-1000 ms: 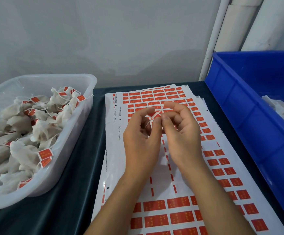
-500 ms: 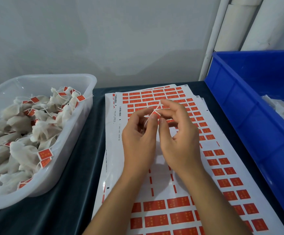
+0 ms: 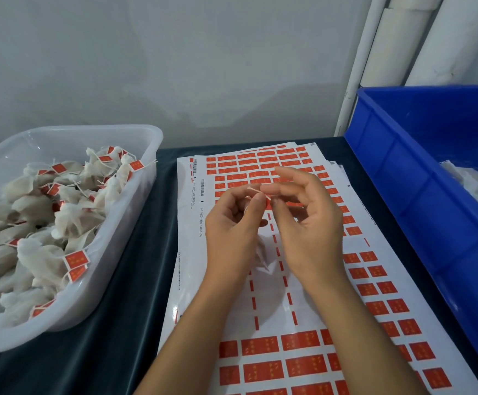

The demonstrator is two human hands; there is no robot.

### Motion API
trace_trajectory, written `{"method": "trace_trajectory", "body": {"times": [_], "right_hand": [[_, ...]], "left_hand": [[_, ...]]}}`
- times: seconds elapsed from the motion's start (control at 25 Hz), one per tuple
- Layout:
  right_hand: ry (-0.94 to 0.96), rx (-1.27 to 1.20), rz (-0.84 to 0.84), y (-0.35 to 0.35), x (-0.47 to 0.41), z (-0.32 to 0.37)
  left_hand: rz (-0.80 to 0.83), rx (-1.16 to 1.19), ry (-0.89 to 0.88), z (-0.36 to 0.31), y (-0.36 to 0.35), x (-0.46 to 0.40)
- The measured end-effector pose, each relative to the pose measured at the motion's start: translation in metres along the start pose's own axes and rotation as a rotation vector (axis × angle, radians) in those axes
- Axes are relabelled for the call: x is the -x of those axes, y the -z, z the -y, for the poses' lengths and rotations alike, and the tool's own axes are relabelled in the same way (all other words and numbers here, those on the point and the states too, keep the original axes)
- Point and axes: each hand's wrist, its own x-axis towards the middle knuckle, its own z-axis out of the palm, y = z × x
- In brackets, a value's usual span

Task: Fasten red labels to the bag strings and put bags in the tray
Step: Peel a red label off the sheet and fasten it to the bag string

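On the dark table (image 3: 135, 280), over the label sheets (image 3: 303, 309), our right hand (image 3: 309, 223) has spread open, leaving our left hand (image 3: 232, 223) pinching the folded red label (image 3: 266, 197) on its string (image 3: 253, 190), probably fastened.

Head camera looks forward and down; close over table (image 3: 135, 280).

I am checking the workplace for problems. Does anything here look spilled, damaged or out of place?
Nothing stands out. Labelled bags lie piled inside the clear tray, the label sheets lie flat, and both hands work above them.
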Motion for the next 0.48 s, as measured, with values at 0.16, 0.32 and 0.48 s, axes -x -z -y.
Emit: {"method": "trace_trajectory", "body": {"times": [0.16, 0.32, 0.48], "right_hand": [[-0.045, -0.066, -0.003, 0.0028, -0.0003, 0.0013], [-0.097, -0.085, -0.031, 0.0030, -0.0017, 0.0016], [-0.150, -0.097, -0.012, 0.0024, -0.0025, -0.0032]], "left_hand": [[0.055, 0.031, 0.015, -0.0007, 0.0020, -0.0006], [0.098, 0.078, 0.086, -0.0033, 0.0023, 0.0003], [0.123, 0.189, 0.171, -0.0051, 0.0028, 0.0003]]}}
